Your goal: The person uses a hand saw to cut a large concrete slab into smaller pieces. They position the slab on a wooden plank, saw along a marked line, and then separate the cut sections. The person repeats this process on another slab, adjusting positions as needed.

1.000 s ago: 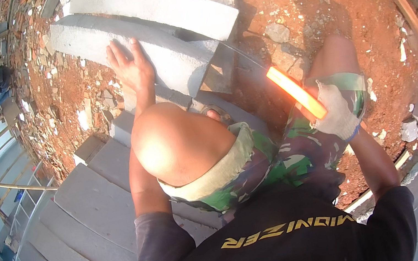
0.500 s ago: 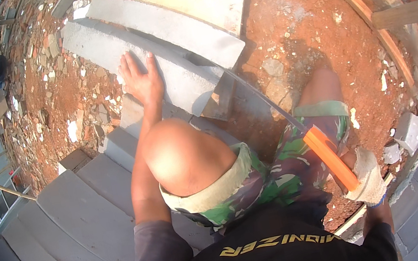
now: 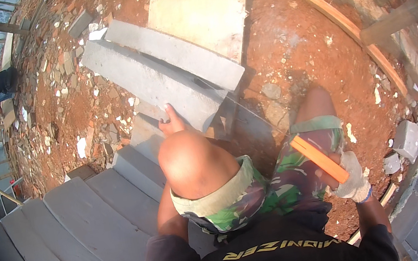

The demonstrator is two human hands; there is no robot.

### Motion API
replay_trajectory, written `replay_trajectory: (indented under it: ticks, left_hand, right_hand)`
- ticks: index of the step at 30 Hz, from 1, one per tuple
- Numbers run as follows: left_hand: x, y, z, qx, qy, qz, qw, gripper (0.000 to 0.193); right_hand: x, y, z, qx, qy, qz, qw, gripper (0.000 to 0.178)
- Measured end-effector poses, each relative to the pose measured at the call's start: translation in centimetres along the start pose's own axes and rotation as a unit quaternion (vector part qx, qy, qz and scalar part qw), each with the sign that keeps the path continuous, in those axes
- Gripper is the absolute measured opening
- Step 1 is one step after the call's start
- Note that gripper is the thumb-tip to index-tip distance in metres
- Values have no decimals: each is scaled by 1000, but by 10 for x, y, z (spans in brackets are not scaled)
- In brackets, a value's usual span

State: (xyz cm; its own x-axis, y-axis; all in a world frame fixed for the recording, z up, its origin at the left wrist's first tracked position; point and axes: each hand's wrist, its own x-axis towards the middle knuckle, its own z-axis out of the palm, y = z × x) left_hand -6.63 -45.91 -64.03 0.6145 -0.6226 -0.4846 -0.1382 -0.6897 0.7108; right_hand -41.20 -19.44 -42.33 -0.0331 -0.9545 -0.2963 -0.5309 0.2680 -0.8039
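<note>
My right hand (image 3: 351, 178), in a pale knitted glove, is closed around the orange handle (image 3: 320, 158) of a handsaw. Its thin blade (image 3: 258, 114) is blurred and runs up to the near end of a long grey block (image 3: 152, 79). My bare left hand (image 3: 171, 121) is at the block's near left side, thumb stretched up against it and fingers bent at its edge. My raised knee hides part of that hand. A second pale grey block (image 3: 178, 49) lies alongside, with a narrow dark gap between the two.
A row of grey blocks (image 3: 88, 224) lies at the left. Beyond the cut pieces is a pale board (image 3: 199, 9). A wooden beam (image 3: 333, 8) curves along the right, near a broken block (image 3: 408, 141). Rubble covers the far left ground, where another person (image 3: 2, 86) bends down.
My left hand has slid from flat on the block's top nearer to me, to its side edge. The saw handle has tipped and drawn back slightly. The whole view has shifted.
</note>
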Motion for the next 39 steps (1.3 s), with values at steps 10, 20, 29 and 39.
replay_trajectory:
  ticks: [10, 20, 29, 39]
  left_hand:
    - [-25, -12, 19, -268, -248, -53, 930, 96]
    - [-25, -17, 18, -344, -289, -56, 892, 73]
    - [-59, -10, -8, -360, -258, -13, 897, 71]
    - [-49, -33, -24, -284, -233, 102, 925, 86]
  right_hand:
    - [8, -4, 5, -65, 25, -41, 997, 24]
    - [28, 2, 1, -57, -76, 0, 995, 27]
    - [7, 33, 24, -97, 120, -157, 975, 33]
    - [-2, 20, 18, 16, 54, -125, 991, 24]
